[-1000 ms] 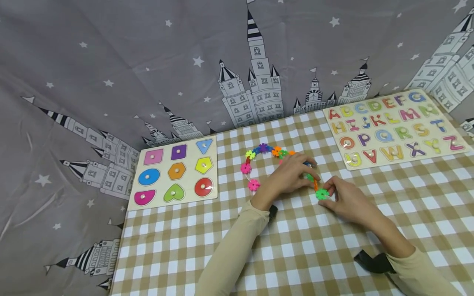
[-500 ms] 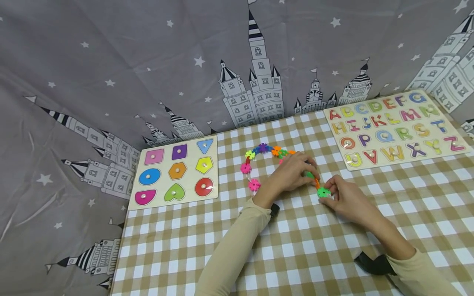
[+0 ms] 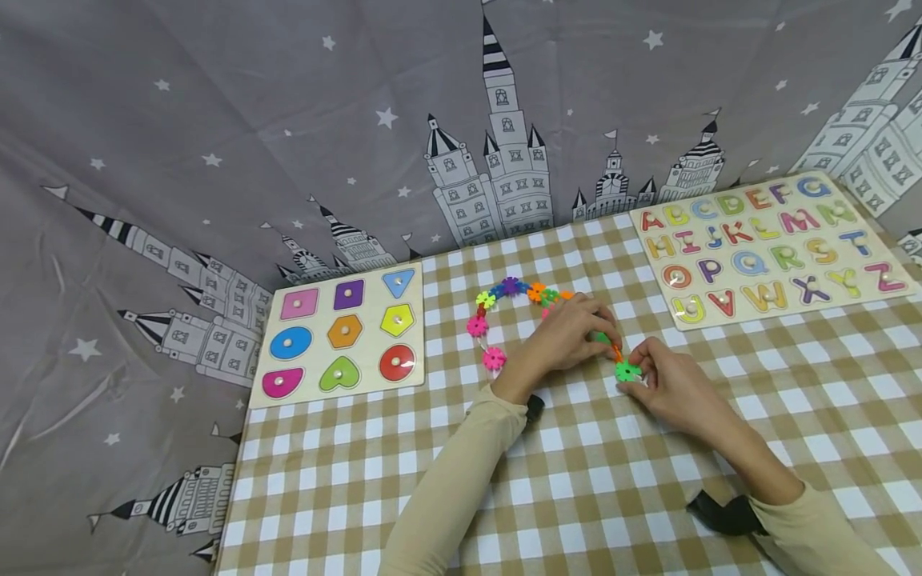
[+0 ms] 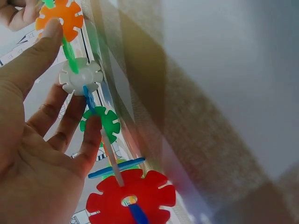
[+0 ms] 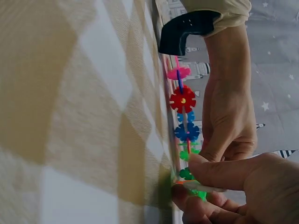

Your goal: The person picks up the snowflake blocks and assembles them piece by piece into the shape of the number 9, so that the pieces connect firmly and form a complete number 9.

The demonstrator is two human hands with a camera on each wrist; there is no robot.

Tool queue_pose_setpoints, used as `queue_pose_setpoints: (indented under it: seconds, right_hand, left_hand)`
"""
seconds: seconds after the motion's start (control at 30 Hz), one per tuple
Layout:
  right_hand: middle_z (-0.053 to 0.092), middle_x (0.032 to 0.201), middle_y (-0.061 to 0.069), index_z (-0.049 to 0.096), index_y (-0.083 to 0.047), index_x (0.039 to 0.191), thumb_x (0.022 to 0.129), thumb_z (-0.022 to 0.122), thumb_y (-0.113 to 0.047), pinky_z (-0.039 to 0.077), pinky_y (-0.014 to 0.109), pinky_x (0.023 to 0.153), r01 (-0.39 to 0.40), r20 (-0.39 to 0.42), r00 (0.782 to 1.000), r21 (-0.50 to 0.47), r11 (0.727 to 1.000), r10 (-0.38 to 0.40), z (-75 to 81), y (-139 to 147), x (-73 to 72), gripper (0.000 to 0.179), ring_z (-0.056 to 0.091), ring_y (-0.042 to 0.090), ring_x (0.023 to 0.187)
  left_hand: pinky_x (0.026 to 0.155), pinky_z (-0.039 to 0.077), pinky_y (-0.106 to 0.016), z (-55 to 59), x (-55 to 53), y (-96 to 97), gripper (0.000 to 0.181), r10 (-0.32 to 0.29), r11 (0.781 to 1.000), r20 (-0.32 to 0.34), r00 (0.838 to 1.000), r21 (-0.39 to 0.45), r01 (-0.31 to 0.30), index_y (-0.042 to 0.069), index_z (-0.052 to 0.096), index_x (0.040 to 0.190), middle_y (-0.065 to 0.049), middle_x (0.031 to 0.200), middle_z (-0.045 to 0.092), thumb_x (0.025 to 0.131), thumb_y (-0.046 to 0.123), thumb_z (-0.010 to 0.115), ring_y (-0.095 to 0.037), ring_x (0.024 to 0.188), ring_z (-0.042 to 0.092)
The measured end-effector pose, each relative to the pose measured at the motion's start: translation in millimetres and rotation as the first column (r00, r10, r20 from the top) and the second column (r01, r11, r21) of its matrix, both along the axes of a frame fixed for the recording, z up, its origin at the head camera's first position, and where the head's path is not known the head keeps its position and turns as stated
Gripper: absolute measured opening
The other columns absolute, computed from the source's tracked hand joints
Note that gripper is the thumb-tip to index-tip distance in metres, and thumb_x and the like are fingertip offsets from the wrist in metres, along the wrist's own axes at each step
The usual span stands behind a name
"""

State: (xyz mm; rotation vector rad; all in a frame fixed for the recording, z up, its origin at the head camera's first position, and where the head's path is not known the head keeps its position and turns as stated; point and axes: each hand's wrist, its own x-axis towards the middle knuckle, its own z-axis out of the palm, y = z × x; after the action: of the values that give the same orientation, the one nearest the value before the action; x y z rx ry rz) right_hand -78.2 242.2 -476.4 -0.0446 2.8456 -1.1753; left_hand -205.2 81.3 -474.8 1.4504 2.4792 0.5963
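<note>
A chain of colourful notched plastic flower discs (image 3: 511, 286) curves across the tablecloth. My left hand (image 3: 569, 340) holds its right-hand stretch and hides part of it. In the left wrist view the thumb lies on an orange disc (image 4: 60, 19), while the fingers are behind a white disc (image 4: 80, 77) and at a green disc (image 4: 108, 123). At the chain's end, my right hand (image 3: 673, 386) is at a bright green disc (image 3: 627, 371). The right wrist view has a white disc (image 5: 203, 186) pinched between thumb and fingers, against that green one; whether they interlock cannot be told.
To the left lies a wooden shape puzzle board (image 3: 337, 336) with knobbed pieces. An alphabet puzzle board (image 3: 774, 256) lies at the back right. The checked tablecloth (image 3: 346, 496) meets a grey castle-print curtain (image 3: 288, 120) behind. A black strap (image 3: 723, 512) hangs at the right wrist.
The bright green disc and right fingertips have shifted only slightly, with the disc's tilt changing a little. Both hands otherwise stay in place.
</note>
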Motion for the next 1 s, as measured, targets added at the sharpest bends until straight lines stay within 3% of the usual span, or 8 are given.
queue_pose_setpoints:
  seconds: [0.23,0.47,0.67,1.0]
  right_hand:
    - [0.060,0.074,0.005,0.058,0.006,0.107,0.080,0.080,-0.013,0.037,0.023,0.052,0.047,-0.008,0.999,-0.003,0.999,-0.047,-5.0,-2.1,0.4,0.040,0.048,0.011,0.060]
    - [0.058,0.068,0.002,0.060,0.001,0.097,0.075,0.083,-0.011,0.037,0.023,0.051,0.062,-0.127,0.990,0.030,0.998,-0.058,-12.6,-3.9,0.0,0.034,0.046,0.007,0.055]
    - [0.054,0.065,0.001,0.061,0.000,0.094,0.074,0.084,-0.012,0.035,0.023,0.050,0.072,-0.150,0.986,0.033,0.997,-0.066,-16.4,-6.1,-0.2,0.032,0.043,0.007,0.054]
    - [0.052,0.062,0.000,0.061,0.000,0.094,0.075,0.084,-0.015,0.034,0.024,0.050,0.085,-0.173,0.982,0.056,0.995,-0.075,-20.4,-13.4,-0.8,0.033,0.043,0.009,0.054]
  left_hand:
    - [0.092,0.039,-0.018,-1.8,-0.1,-0.2,0.013,-0.003,1.000,0.029,1.000,0.006,0.003,0.023,0.078,0.095,0.007,0.109,0.065,0.086,0.032,0.074,-0.012,0.108,0.050]
    - [0.092,0.037,-0.020,-1.6,-1.5,1.4,0.011,-0.034,0.999,0.073,0.997,0.023,0.032,0.020,0.078,0.092,0.003,0.109,0.065,0.086,0.028,0.075,-0.014,0.103,0.048]
    - [0.089,0.036,-0.020,-1.6,-3.3,1.6,0.009,-0.056,0.998,0.101,0.993,0.043,0.052,0.018,0.077,0.089,0.003,0.106,0.065,0.084,0.026,0.075,-0.014,0.100,0.048]
    - [0.092,0.038,-0.023,-2.1,-5.1,-0.5,0.010,-0.104,0.994,0.070,0.992,0.052,0.101,0.016,0.078,0.088,0.001,0.104,0.065,0.084,0.025,0.075,-0.015,0.101,0.051]
